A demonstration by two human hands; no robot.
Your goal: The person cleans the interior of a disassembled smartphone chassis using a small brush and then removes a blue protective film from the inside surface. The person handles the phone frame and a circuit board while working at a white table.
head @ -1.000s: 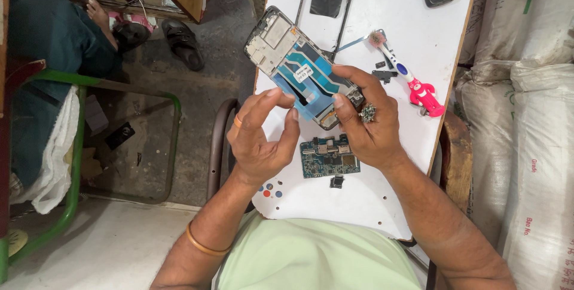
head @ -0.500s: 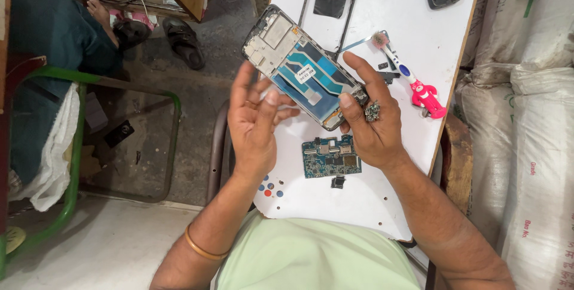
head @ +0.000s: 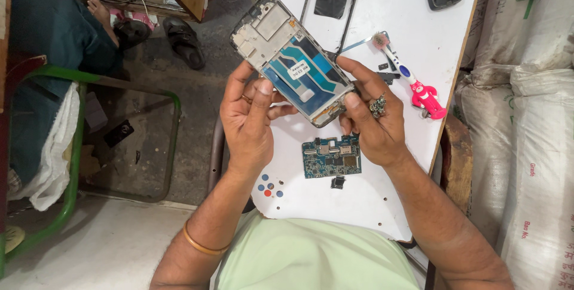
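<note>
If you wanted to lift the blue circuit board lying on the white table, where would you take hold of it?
Probably by the two long edges of the circuit board, coming straight down from above. It lies flat and bare on the white table, its face crowded with components, so an edge pinch looks safest. The right hand is nearest.
</note>
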